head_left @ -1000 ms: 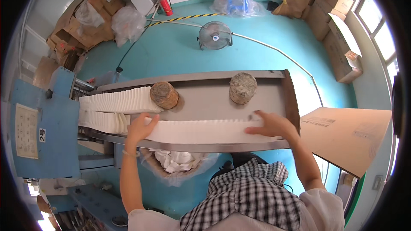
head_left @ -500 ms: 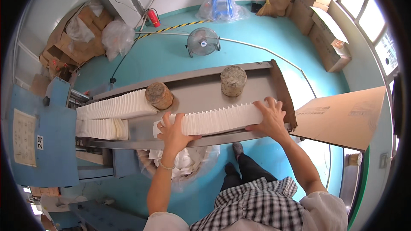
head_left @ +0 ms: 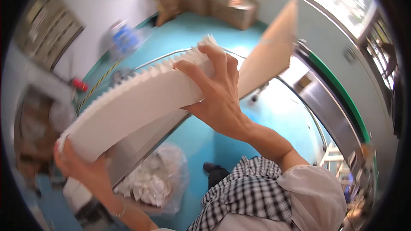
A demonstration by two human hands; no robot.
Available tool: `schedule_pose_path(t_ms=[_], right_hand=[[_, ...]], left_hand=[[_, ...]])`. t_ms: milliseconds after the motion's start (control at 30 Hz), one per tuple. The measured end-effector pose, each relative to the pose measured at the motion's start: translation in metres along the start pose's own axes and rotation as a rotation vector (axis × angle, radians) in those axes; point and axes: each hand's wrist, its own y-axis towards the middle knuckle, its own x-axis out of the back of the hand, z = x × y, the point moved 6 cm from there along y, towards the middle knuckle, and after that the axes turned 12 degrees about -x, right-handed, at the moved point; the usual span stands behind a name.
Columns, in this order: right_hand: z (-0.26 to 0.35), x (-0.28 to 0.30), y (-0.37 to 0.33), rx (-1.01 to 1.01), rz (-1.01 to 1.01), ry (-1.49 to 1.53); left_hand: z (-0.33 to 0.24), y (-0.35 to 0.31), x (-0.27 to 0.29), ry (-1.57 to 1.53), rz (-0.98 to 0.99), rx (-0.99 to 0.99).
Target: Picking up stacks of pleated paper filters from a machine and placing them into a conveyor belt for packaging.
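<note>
A long, slightly arched stack of white folded paper sheets (head_left: 137, 98) is held up between my two hands, above the metal trough (head_left: 147, 132). My left hand (head_left: 83, 164) grips the near left end, partly blurred. Fingers and thumb of my right hand (head_left: 218, 92) are wrapped round the far right end. The stack's upper edge is ragged with folds. Much of the trough is hidden beneath it.
A clear bag of white paper scraps (head_left: 150, 184) stands on the floor below the trough. Beyond my right hand rises a cardboard sheet (head_left: 269, 51). A green-edged metal bench (head_left: 332, 113) runs along the right. Cardboard boxes (head_left: 237, 13) sit by the far wall.
Both hands have lifted the paper stack up out of the trough, and it is now tilted. My view has swung to the right, bringing the green-edged bench further into sight.
</note>
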Motion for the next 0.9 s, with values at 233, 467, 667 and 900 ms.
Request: schedule_pose_path(t_ms=[233,467,667,900], right_hand=[[-0.130,0.270,-0.073,-0.065,-0.658,-0.314],[-0.292,0.454,-0.218,-0.526,-0.705,-0.890],[-0.475,0.527,-0.357,-1.147,-0.366,-0.823],[-0.594,0.591,-0.393,-1.423,-0.304,-0.485]], left_hand=[[-0.247,0.062,0.019,-0.154,-0.280,-0.367],[-0.602,0.024,-0.036,-0.828,0.045,-0.541],[-0.833,-0.091,-0.100,-0.928,0.751,-0.835],[-0.927,-0.109,-0.233,-1.257,0.782,-0.797]])
